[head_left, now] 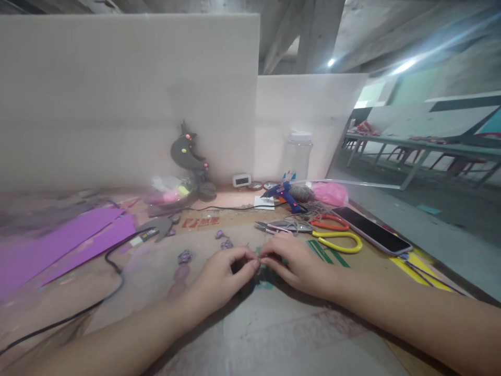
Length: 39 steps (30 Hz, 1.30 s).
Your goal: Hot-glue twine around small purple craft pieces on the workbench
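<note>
My left hand (230,269) and my right hand (291,261) meet over the middle of the cardboard-covered table (250,334), thumbs and forefingers pinched tip to tip. Whatever sits between the fingertips is too small and blurred to name. Just beyond my left hand lie small purple-and-grey flower-like pieces (185,256), with another such piece (226,244) closer to the fingers. Scissors with yellow and orange handles (338,243) rest just past my right hand.
A blue glue gun (287,197) stands at the back beside grey yarn (302,193). A phone (373,230) lies at right, purple sheets (78,245) at left. A black cord (113,266) crosses the left side. Behind are a clear bottle (299,156) and a dark crescent-shaped ornament (188,151).
</note>
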Tool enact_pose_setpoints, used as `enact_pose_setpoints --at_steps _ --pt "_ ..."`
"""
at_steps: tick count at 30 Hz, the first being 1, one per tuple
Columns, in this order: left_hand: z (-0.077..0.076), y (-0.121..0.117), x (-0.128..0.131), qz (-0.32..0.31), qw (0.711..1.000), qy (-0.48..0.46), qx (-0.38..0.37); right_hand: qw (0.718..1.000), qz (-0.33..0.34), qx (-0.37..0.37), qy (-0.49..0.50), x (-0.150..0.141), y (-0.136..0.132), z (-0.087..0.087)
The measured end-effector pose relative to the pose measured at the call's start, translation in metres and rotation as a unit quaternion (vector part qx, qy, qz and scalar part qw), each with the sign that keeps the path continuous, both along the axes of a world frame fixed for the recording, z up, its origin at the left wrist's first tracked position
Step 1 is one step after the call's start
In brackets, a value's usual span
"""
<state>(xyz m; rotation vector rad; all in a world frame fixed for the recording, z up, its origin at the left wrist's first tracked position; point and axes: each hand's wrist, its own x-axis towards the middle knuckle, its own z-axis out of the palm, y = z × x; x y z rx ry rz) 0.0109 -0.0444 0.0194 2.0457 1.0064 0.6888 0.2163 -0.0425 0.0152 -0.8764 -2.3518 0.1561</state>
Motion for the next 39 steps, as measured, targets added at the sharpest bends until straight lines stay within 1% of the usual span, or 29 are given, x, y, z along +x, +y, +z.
enact_pose_setpoints --at_steps 3,6,15,18,21,26,33,37,39 --pt "0.0000 -0.0006 0.0000 0.002 1.000 -0.007 -0.009 0.999 -0.023 -0.027 0.001 -0.0008 0.0019 0.0010" --pt "-0.0010 -0.0003 0.0002 0.004 1.000 -0.012 -0.018 0.999 -0.039 -0.033 0.006 -0.0010 0.0033 0.0024" --pt "0.0007 -0.0013 0.0016 0.012 0.998 -0.022 -0.055 0.998 -0.040 -0.039 0.001 0.0006 0.0011 0.0054" --pt "-0.0009 -0.0004 0.0008 0.013 0.998 -0.028 -0.047 0.999 -0.033 -0.042 0.009 0.0012 0.0003 0.0061" --pt "-0.0020 0.0011 0.0002 0.009 0.999 -0.030 -0.037 0.999 -0.007 -0.042 0.007 0.0019 0.0004 0.0055" --pt "0.0013 0.0006 0.0006 0.011 0.999 -0.023 -0.021 0.999 0.028 -0.032 -0.018 0.0010 0.0027 0.0032" --pt "0.0024 -0.0005 -0.0007 0.007 0.998 -0.037 -0.040 0.999 0.047 -0.019 -0.016 0.0001 0.0057 0.0016" --pt "0.0024 0.0012 -0.0013 0.014 0.997 -0.052 -0.057 0.999 0.028 -0.038 0.011 0.0008 0.0062 0.0035" --pt "0.0025 0.0027 -0.0015 0.023 0.996 -0.054 -0.063 0.998 0.015 -0.060 0.030 0.0006 0.0064 0.0043"
